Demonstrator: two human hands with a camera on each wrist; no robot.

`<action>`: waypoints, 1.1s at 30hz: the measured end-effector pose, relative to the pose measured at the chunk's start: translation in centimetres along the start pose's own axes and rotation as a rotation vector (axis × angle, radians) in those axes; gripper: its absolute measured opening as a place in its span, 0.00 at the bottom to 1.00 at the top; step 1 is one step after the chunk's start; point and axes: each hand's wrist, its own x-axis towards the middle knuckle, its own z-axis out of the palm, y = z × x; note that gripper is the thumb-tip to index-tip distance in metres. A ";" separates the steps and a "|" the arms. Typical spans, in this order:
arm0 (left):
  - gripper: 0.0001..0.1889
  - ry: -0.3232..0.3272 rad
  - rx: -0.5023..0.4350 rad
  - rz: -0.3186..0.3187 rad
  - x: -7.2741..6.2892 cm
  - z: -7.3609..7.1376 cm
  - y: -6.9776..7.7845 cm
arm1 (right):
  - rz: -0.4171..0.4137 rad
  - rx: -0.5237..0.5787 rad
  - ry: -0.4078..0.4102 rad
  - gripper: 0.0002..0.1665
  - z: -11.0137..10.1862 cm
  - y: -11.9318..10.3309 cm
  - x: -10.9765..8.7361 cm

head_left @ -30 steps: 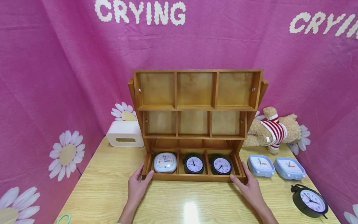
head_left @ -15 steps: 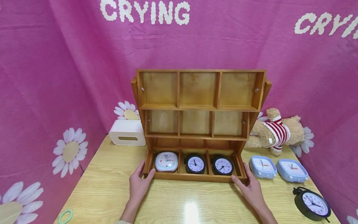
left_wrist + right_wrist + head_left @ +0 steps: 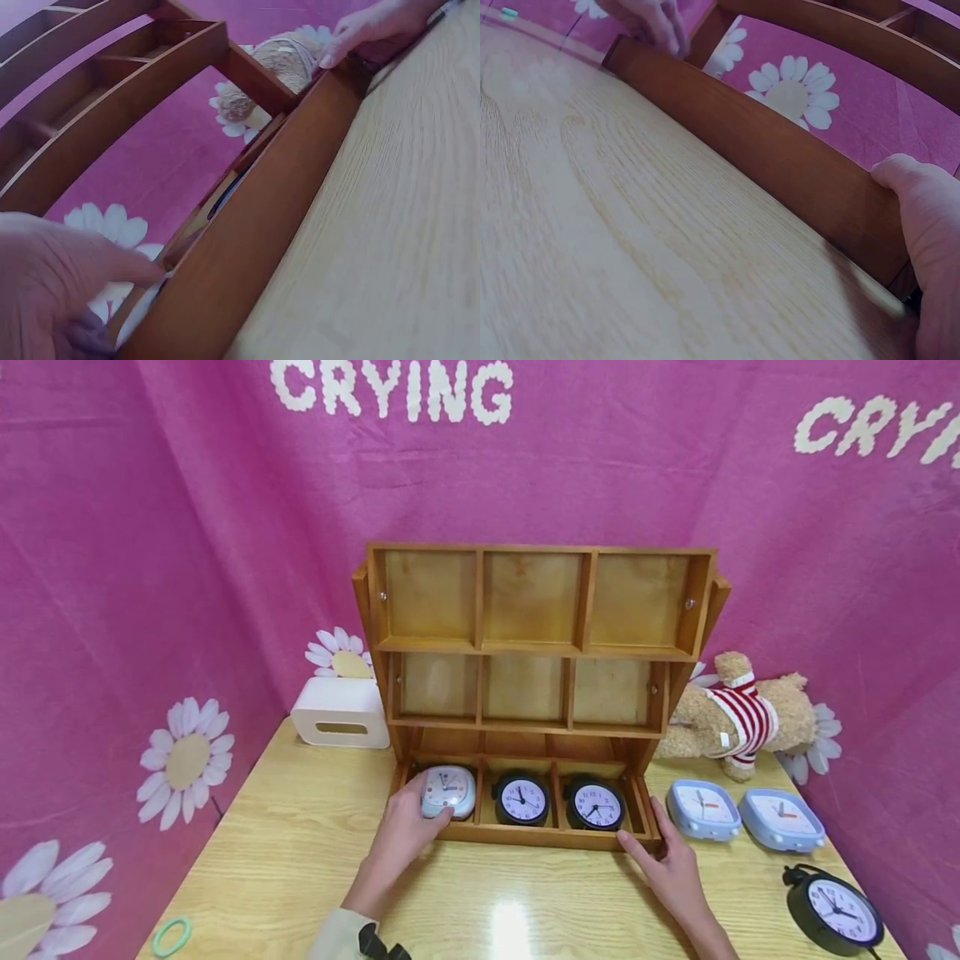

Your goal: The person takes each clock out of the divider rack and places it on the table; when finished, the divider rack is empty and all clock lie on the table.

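A tiered wooden display shelf [image 3: 525, 836] stands on the table, its lowest tray split into three compartments. In the tray's left compartment lies a white and pale blue alarm clock [image 3: 450, 788]. My left hand [image 3: 406, 823] holds that clock, thumb at its front edge and fingers along its left side, partly hidden. Two black round alarm clocks, one in the middle [image 3: 522, 800] and one on the right [image 3: 596, 804], lie face up in the other compartments. My right hand [image 3: 670, 865] grips the tray's right front corner; its thumb [image 3: 897, 174] lies on the front board's top edge.
Two light blue clocks, a near one [image 3: 703, 810] and a farther one [image 3: 782, 819], lie right of the shelf. A black clock [image 3: 835, 910] sits at front right, a teddy bear [image 3: 738, 717] behind. A white box [image 3: 341, 713] and green ring [image 3: 172, 936] are left.
My left hand has let go of the tray's left front corner and moved right and inward onto the white and pale blue alarm clock. My right hand has stayed at its corner.
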 end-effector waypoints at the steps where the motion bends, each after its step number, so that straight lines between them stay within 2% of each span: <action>1: 0.37 -0.047 0.041 -0.026 0.2 0.0 0.3 | -0.003 0.008 -0.002 0.50 0.0 0.0 0.0; 3: 0.39 -0.109 0.111 -0.069 0.7 0.1 0.9 | -0.011 0.003 0.002 0.50 0.0 0.1 0.1; 6: 0.43 -0.150 0.181 -0.132 1.5 0.4 1.8 | -0.019 -0.007 0.010 0.50 -0.1 0.1 0.1; 11: 0.49 -0.196 0.284 -0.189 2.8 1.4 2.8 | -0.018 -0.024 0.014 0.50 -0.2 0.1 0.1; 17: 0.49 -0.215 0.359 -0.221 3.5 2.1 3.2 | -0.024 -0.003 -0.001 0.50 -0.2 0.1 0.0; 23: 0.51 -0.201 0.372 -0.232 3.5 2.1 2.8 | -0.033 -0.007 0.003 0.50 0.0 0.1 -0.1; 33: 0.52 -0.183 0.342 -0.240 3.5 2.3 2.5 | -0.054 -0.020 -0.006 0.49 -0.2 0.4 0.1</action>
